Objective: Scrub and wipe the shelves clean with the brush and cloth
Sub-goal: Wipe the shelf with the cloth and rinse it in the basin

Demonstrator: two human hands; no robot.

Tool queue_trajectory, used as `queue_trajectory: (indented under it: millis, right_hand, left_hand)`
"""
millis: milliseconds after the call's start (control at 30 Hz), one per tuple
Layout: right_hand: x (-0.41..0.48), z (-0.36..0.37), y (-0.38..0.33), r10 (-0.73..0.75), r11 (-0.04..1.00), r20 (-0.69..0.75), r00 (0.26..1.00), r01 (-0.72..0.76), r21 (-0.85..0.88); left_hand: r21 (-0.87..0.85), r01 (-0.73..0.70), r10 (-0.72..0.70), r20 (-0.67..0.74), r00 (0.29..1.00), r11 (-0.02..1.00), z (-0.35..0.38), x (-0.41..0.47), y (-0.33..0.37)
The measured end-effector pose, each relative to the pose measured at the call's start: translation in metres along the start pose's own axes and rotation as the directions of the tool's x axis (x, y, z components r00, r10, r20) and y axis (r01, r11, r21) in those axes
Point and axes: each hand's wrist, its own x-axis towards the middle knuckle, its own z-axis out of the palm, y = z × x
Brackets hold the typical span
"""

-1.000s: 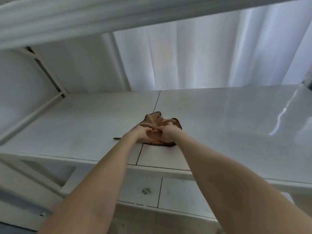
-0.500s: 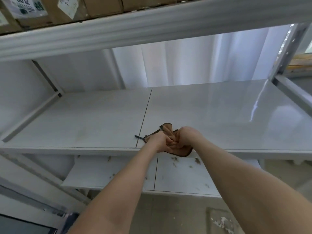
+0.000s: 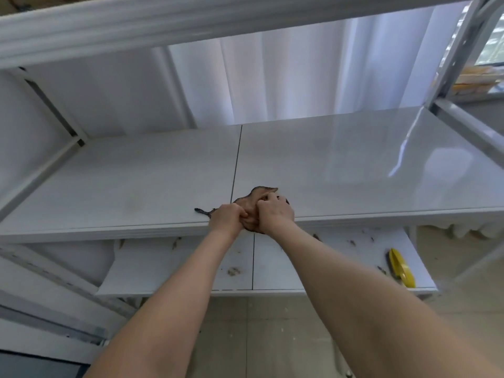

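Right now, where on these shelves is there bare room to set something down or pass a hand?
The upper shelf is bare either side of the seam, out to the side rail and the upright. Crowded only at its front edge, where left hand and right hand grip the cloth. The lower shelf holds debris and a yellow object.

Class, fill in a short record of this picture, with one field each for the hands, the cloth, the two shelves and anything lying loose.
left hand: grips the cloth
right hand: grips the cloth, beside the left hand
cloth: brown, bunched, at the front edge of the upper shelf
upper shelf: white, glossy, two panels
lower shelf: white, strewn with bits of dirt
yellow object: lies at the lower shelf's right end; cannot tell what it is
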Motion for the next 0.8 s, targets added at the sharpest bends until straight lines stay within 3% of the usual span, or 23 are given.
queue_trajectory:
  millis: [100,233,533,800]
  right_hand:
    - [0.0,-0.001,0.005,-0.055,0.997,-0.019,0.998,0.054,-0.048]
    - [0.001,-0.012,0.041,-0.009,0.997,0.0,1.0,0.009,-0.082]
    - [-0.008,-0.058,0.19,0.09,0.995,0.047,0.995,-0.088,-0.049]
    - [-0.028,-0.11,0.333,0.257,0.965,0.155,0.954,-0.243,-0.104]
  left_hand:
    - [0.094,-0.031,0.03,0.009,0.999,0.995,0.0,0.004,0.019]
    - [0.134,-0.074,0.068,0.055,0.996,0.988,0.008,0.01,0.062]
    - [0.219,-0.179,0.138,0.19,0.972,0.959,0.031,0.022,0.212]
    - [0.239,-0.402,0.325,0.305,0.895,0.884,0.067,0.052,0.379]
